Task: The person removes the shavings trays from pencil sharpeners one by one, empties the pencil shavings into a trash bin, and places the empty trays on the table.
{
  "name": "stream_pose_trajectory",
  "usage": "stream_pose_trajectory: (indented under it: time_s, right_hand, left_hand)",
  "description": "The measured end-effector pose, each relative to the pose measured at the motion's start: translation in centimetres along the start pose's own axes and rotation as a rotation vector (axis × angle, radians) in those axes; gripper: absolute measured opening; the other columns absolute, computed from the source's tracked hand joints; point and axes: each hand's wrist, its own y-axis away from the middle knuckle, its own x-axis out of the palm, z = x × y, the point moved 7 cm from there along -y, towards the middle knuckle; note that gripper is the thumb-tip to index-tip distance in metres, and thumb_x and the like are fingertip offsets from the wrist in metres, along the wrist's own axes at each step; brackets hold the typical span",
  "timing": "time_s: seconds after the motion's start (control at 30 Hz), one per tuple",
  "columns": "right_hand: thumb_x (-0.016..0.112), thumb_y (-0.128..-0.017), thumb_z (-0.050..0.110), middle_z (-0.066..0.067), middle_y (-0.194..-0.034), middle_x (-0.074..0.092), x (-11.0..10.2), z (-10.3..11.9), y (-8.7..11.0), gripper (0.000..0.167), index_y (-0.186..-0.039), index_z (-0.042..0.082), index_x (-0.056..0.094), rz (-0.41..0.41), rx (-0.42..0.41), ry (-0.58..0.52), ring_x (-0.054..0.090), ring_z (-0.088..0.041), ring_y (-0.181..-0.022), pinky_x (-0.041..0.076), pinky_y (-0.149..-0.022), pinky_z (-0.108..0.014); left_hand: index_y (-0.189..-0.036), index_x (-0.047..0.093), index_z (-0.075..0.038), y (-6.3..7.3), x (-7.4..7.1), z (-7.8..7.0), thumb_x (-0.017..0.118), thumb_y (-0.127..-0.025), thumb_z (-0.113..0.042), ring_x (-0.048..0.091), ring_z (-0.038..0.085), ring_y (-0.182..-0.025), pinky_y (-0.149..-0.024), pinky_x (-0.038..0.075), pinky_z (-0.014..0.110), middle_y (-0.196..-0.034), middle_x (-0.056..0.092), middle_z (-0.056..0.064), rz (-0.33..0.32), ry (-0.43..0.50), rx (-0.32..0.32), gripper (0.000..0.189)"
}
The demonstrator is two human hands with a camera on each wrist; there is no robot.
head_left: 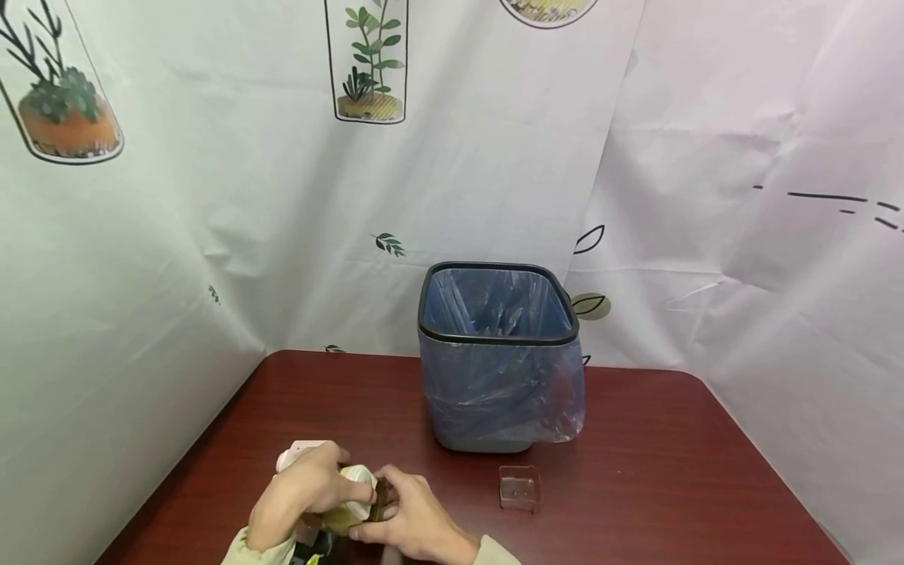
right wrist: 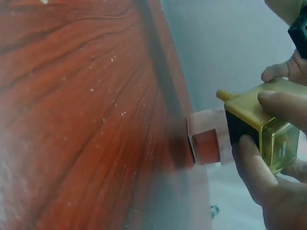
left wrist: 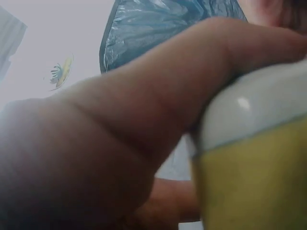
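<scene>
Over the front left of the table, both hands are on a yellow container with a white end [head_left: 359,480]. My left hand [head_left: 311,482] grips its body from the left, the thumb lying over the white end in the left wrist view. From the right, my right hand [head_left: 417,522] holds a clear amber box-shaped part [right wrist: 283,151] at the container's end between thumb and fingers. In the right wrist view, the container also shows a black side and a small yellow peg [right wrist: 222,95]. Whether the amber part is attached or separate, I cannot tell.
A bin [head_left: 482,446] lined with a blue bag stands at the back middle of the dark red table [head_left: 657,471]. In front of it sits a small clear tray [head_left: 519,490]. A pinkish-white object [head_left: 300,450] lies behind the left hand. White printed cloth surrounds the table.
</scene>
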Motion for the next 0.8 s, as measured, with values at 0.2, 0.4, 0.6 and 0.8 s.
stream_pose_trajectory:
  time_s: [0.2, 0.4, 0.6, 0.8]
  right_hand:
    - [0.075, -0.072, 0.042, 0.018, -0.089, 0.056, -0.5, 0.9, 0.2, 0.034, -0.100, 0.026, 0.063, -0.053, -0.103, 0.238, 0.051, 0.006, -0.082, 0.040, -0.071, -0.011]
    - [0.076, -0.073, 0.037, 0.015, -0.081, 0.059, -0.6, 1.3, 0.2, 0.028, -0.097, 0.027, 0.064, -0.062, -0.157, 0.211, 0.051, 0.006, -0.074, 0.040, -0.062, -0.009]
    - [0.075, -0.072, 0.040, 0.021, -0.083, 0.058, -0.4, 1.2, 0.2, 0.029, -0.095, 0.026, 0.065, -0.024, -0.112, 0.228, 0.051, 0.008, -0.077, 0.039, -0.067, -0.009]
    - [0.075, -0.071, 0.045, 0.024, -0.082, 0.054, 0.0, 1.1, 0.2, 0.031, -0.092, 0.027, 0.062, 0.036, -0.037, 0.291, 0.047, 0.009, -0.080, 0.036, -0.069, -0.008]
  left_hand:
    - [-0.088, 0.067, -0.003, -0.2, -0.2, 0.0, 0.072, -0.056, -0.028, 0.049, 0.016, -0.055, -0.049, 0.042, 0.028, -0.064, 0.056, -0.001, -0.034, -0.071, -0.007, 0.041]
    - [-0.076, 0.066, -0.009, -0.2, -0.4, 0.1, 0.073, -0.051, -0.026, 0.049, 0.016, -0.055, -0.049, 0.042, 0.028, -0.061, 0.054, -0.001, -0.068, -0.086, -0.008, 0.031]
    - [-0.064, 0.063, -0.016, 0.0, -0.6, 0.3, 0.074, -0.047, -0.027, 0.048, 0.018, -0.056, -0.048, 0.042, 0.027, -0.059, 0.053, -0.002, -0.087, -0.129, -0.006, 0.023]
    - [-0.065, 0.063, -0.012, 0.3, -0.4, 0.5, 0.075, -0.049, -0.016, 0.052, 0.019, -0.049, -0.039, 0.046, 0.032, -0.061, 0.054, 0.003, -0.038, -0.036, -0.036, 0.021]
